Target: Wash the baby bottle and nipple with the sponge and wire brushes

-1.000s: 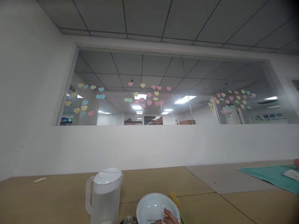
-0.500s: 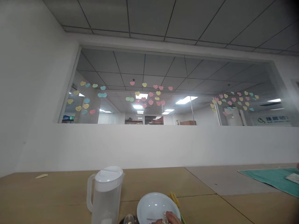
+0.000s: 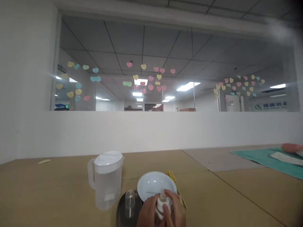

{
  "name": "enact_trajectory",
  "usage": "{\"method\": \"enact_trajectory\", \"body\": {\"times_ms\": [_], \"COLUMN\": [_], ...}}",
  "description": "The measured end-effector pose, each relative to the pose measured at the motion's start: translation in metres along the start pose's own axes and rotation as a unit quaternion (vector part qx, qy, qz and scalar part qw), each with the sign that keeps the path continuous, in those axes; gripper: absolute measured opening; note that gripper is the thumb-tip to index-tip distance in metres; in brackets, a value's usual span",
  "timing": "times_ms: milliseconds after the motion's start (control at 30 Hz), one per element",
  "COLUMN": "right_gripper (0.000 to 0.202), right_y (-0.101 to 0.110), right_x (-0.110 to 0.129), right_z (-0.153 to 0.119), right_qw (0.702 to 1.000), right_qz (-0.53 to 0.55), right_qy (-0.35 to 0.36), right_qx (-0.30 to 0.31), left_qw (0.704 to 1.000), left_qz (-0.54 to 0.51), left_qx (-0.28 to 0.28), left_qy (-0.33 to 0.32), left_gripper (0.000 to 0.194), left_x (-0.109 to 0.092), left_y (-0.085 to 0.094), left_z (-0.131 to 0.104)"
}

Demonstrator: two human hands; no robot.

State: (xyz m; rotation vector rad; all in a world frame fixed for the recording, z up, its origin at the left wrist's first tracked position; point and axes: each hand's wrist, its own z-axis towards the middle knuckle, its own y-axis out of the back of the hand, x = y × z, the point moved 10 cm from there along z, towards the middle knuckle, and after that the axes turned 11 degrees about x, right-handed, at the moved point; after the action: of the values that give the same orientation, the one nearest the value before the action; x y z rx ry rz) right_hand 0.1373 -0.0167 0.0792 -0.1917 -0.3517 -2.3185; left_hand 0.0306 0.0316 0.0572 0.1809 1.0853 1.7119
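Near the bottom edge of the head view, my left hand [image 3: 147, 212] and my right hand [image 3: 178, 208] are both closed around a baby bottle [image 3: 161, 205]. Its clear teat points up from a white collar, and my fingers hide most of the body below. Just behind my hands is a white bowl [image 3: 149, 183] with a thin light stick-like item in it. To the left, a clear dome-shaped cap [image 3: 130, 199] stands on a dark tray [image 3: 121, 210], partly cut off by the frame.
A translucent lidded pitcher [image 3: 107, 186] stands left of the tray. Yellow-handled tongs or a similar tool [image 3: 171, 176] lie beside the bowl. On the far right are a teal cloth [image 3: 258, 154] and a pink object [image 3: 291, 148]. A white wall with a window rises behind the table.
The view has tilted down, bringing both hands and the bottle further into the picture. More of the dark tray and the clear cap shows, and a pink object appears on the cloth.
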Motion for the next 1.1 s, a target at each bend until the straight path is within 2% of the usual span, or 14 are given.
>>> {"method": "enact_trajectory", "body": {"times_ms": [67, 133, 233, 433, 800, 900, 1033, 1100], "right_gripper": [0.029, 0.024, 0.023, 0.025, 0.022, 0.02, 0.015, 0.015], "right_y": [-0.001, 0.004, 0.007, 0.005, 0.012, 0.018, 0.022, 0.022], "right_x": [0.002, -0.001, -0.005, -0.011, -0.015, -0.008, 0.017, 0.025], "right_z": [0.003, 0.004, 0.006, 0.006, 0.002, 0.004, 0.008, 0.009], "right_qw": [0.999, 0.997, 0.995, 0.991, 0.991, 0.996, 0.999, 0.996], "right_qz": [0.022, 0.033, 0.045, 0.061, 0.066, 0.042, 0.001, -0.018], "right_qy": [-0.014, -0.048, -0.084, -0.109, -0.113, -0.081, 0.033, 0.065], "right_qx": [0.042, 0.046, 0.042, 0.053, 0.024, 0.016, 0.039, 0.051], "left_qw": [1.0, 1.0, 1.0, 1.0, 1.0, 0.999, 0.999, 1.0], "left_qz": [0.01, 0.016, 0.009, 0.013, 0.026, 0.039, 0.034, 0.022], "left_qx": [-0.003, -0.007, 0.025, 0.007, 0.012, 0.028, 0.019, 0.008], "left_qy": [-0.017, -0.004, -0.004, 0.021, -0.004, -0.013, -0.001, 0.009], "left_gripper": [0.046, 0.043, 0.043, 0.057, 0.041, 0.048, 0.061, 0.06], "left_x": [-0.01, -0.017, -0.025, -0.018, -0.027, -0.029, -0.024, -0.02], "left_y": [0.007, 0.014, 0.013, 0.011, 0.013, 0.01, 0.009, 0.009], "left_z": [-0.001, -0.001, 0.002, 0.001, 0.003, 0.004, 0.001, -0.002]}}
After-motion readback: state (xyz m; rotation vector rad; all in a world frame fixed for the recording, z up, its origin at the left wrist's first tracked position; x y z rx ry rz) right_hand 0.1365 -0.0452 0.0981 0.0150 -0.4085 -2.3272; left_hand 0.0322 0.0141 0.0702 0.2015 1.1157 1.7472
